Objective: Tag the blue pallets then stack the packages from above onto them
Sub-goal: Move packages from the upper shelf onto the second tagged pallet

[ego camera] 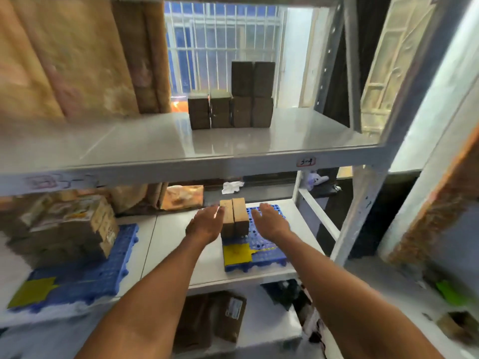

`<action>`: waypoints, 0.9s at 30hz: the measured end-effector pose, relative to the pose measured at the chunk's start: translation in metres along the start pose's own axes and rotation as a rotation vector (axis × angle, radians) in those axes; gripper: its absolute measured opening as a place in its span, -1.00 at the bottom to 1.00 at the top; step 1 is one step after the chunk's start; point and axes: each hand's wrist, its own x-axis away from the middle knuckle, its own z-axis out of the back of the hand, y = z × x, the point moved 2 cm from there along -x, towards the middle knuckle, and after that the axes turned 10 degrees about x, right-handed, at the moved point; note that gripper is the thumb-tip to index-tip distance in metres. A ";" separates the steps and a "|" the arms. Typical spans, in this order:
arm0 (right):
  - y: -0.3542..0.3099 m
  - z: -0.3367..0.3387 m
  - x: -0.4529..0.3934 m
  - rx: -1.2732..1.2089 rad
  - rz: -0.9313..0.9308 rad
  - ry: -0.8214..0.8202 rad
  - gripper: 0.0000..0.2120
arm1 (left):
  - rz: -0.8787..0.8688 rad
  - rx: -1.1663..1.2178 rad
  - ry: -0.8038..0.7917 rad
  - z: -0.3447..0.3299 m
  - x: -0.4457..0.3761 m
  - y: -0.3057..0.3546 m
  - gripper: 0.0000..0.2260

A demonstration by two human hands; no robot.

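Two small brown packages point(234, 216) stand side by side on a blue pallet point(267, 250) on the lower shelf; a yellow tag point(236, 253) lies on the pallet's near left corner. My left hand point(206, 222) is flat against the left side of the pair, fingers apart. My right hand point(270, 220) hovers open just right of them, over the pallet. A second blue pallet point(85, 278) at the left carries a yellow tag point(32, 291) and a pile of packages point(70, 229). Several dark brown packages point(232, 99) stand on the upper shelf.
The upper shelf board point(181, 161) juts out above my hands, with a "3-4" label point(305, 161). A grey upright post point(360, 203) stands at the right. Folded cloth bundles point(77, 55) fill the upper left. More boxes point(220, 317) sit on the shelf below.
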 end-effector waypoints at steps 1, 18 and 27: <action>-0.002 0.012 0.013 0.025 0.022 0.018 -0.44 | -0.036 -0.001 0.017 0.011 0.013 0.013 -0.48; -0.098 0.159 0.123 -0.254 0.435 0.848 -0.75 | -0.432 0.409 0.533 0.160 0.090 0.163 -0.38; -0.170 0.169 -0.007 -0.424 0.230 0.359 -0.60 | -0.154 0.632 0.275 0.197 -0.030 0.127 -0.43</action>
